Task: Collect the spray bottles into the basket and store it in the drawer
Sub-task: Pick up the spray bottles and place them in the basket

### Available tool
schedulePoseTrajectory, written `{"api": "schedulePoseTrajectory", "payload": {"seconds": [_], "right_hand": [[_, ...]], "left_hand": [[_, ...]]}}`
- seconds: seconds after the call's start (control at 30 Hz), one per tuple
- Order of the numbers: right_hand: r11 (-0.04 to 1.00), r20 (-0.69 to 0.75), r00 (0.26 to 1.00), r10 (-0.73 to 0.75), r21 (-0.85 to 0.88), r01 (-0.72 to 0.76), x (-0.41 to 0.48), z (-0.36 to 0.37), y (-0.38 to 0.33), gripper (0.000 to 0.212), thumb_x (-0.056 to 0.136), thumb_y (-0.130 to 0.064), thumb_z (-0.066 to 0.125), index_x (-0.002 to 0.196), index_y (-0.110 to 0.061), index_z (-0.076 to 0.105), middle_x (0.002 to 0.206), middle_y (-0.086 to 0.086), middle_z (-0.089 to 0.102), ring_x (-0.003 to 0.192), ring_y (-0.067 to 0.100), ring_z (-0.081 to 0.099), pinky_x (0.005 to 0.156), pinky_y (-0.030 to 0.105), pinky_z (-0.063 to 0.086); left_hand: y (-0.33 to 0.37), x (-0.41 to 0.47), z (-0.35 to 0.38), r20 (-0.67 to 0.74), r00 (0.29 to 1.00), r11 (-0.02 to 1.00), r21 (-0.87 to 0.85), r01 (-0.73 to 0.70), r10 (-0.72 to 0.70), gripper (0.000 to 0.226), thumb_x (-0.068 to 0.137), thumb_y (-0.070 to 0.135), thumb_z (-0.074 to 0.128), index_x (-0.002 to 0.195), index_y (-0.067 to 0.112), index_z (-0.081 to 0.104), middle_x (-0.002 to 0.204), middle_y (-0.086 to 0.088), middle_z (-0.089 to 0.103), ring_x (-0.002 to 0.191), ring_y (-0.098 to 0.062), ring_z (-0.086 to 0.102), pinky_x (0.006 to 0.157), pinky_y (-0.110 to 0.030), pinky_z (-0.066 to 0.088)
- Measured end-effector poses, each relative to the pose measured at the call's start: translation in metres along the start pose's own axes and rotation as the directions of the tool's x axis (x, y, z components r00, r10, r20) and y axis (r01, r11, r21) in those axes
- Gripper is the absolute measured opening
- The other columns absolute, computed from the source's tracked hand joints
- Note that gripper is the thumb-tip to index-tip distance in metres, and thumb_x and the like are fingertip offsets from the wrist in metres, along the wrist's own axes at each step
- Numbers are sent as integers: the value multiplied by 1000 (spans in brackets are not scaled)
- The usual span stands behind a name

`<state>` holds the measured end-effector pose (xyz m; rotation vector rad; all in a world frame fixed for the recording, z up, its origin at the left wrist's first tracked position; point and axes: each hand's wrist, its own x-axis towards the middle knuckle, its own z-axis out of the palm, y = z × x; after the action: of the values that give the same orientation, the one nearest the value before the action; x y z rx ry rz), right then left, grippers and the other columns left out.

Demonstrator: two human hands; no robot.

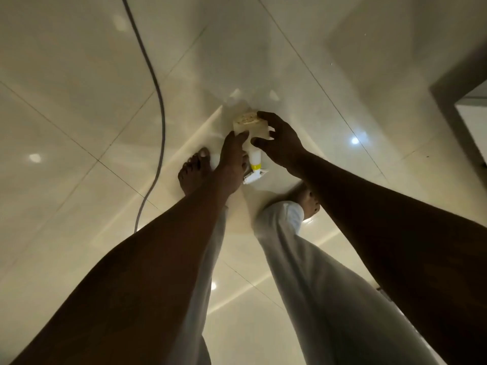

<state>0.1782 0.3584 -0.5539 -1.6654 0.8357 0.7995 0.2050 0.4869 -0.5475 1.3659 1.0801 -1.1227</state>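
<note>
A white spray bottle [255,157] lies low over the tiled floor [79,106], long axis running 12 to 6 o'clock, trigger head with yellow collar toward 6. The right hand [279,143] cups its body; the left hand [233,164] grips at 9 o'clock beside the neck.

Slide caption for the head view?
Both hands, left and right, reach a white spray bottle on the tiled floor.
</note>
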Motion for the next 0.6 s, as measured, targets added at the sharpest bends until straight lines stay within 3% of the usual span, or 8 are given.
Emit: {"api": "schedulePoseTrajectory", "payload": {"seconds": [0.07,0.13,0.2,0.3,0.43,0.5,0.6], "right_hand": [[1000,-18,1000,-2,12,2,-8,-2,-3,68,93,-16,79,155,-24,52,150,4,60,133,27,60,115,44,50],[1000,-22,1000,-11,25,12,-22,-8,-11,65,95,-20,78,154,-24,53,149,4,60,132,25,62,113,41,52],[999,-29,999,-21,24,21,-42,-18,-23,64,96,-27,78,155,-25,52,148,3,62,126,24,68,108,35,55],[999,-51,999,-12,38,14,-72,-36,-48,66,97,-42,75,157,-34,49,147,-1,63,116,18,72,97,26,54],[991,-101,995,17,137,-3,-132,-65,-93,67,97,-53,70,158,-43,45,146,1,63,113,19,67,106,43,57],[985,-132,991,36,170,-13,-170,-79,-112,66,98,-56,67,159,-44,43,144,2,64,124,23,66,107,47,57],[975,-162,985,51,222,-14,-222,-97,-135,65,99,-59,64,158,-42,45,140,4,67,126,25,66,107,48,57]], "left_hand": [[3,-8,-1,-7,1000,1000,22,-17,17,49,101,31,60,148,27,52,116,-1,68,105,-17,66,77,-30,51],[3,-15,-12,-20,999,989,144,-25,28,57,104,35,57,157,27,41,144,-3,59,133,-21,57,107,-40,49],[5,-35,-23,-8,998,952,300,-58,63,62,105,44,52,162,30,31,165,-1,39,154,-22,37,126,-45,30],[29,-83,-17,43,988,963,224,-151,145,56,107,35,51,161,29,35,157,-10,50,141,-30,51,119,-47,42],[68,-163,-9,101,981,952,245,-185,165,53,107,27,53,158,23,41,144,-18,60,123,-38,65,84,-38,59],[82,-206,-8,118,981,940,290,-181,152,52,105,32,56,155,24,45,139,-17,64,117,-39,68,87,-43,60],[99,-267,-3,174,975,912,361,-197,142,47,104,37,57,148,21,52,137,-17,65,113,-41,70,96,-55,59]]}}
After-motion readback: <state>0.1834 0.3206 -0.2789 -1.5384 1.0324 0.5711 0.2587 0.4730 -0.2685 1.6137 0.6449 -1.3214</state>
